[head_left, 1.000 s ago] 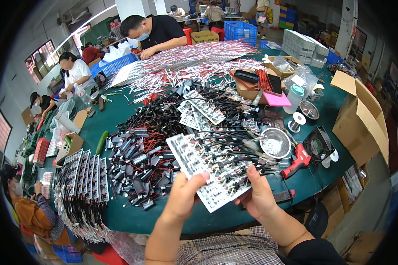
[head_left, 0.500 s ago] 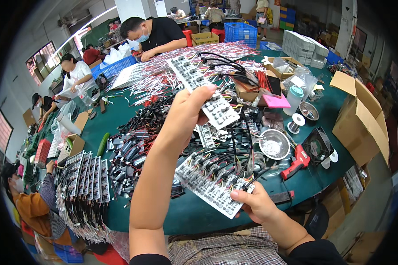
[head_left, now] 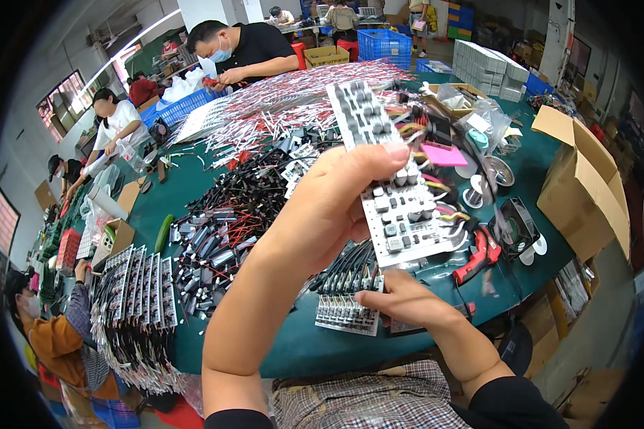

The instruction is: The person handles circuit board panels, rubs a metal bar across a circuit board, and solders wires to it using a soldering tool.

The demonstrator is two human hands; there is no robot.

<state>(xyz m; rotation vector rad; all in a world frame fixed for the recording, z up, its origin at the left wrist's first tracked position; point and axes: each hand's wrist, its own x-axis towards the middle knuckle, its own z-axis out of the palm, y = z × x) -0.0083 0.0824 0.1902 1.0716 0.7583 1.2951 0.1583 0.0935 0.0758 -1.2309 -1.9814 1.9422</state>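
My left hand (head_left: 343, 182) is closed around a long white circuit board panel (head_left: 408, 232), thumb on its face. It is raised above the table and tilted, with small dark and pale components on it and coloured wires running off its right side. Lower and to the right, my right hand (head_left: 415, 304) pinches a second white circuit board panel (head_left: 343, 318) at its right end, thumb on top. Black wires fan out from that panel's far side. It is low over the near part of the green table (head_left: 308, 354); whether it touches the table I cannot tell.
A heap of dark modules and wires (head_left: 215, 232) lies left of my arm. Stacked wired boards (head_left: 132, 293) hang over the left edge. A red glue gun (head_left: 476, 259), small fan (head_left: 516, 227) and cardboard box (head_left: 579, 186) stand right. Across the table a co-worker (head_left: 261, 61) bends over wires.
My left hand has brought its panel right and closer to me, turning it more upright. My right hand's panel has swung to lie more level, slightly lower. The far co-worker's hands have shifted.
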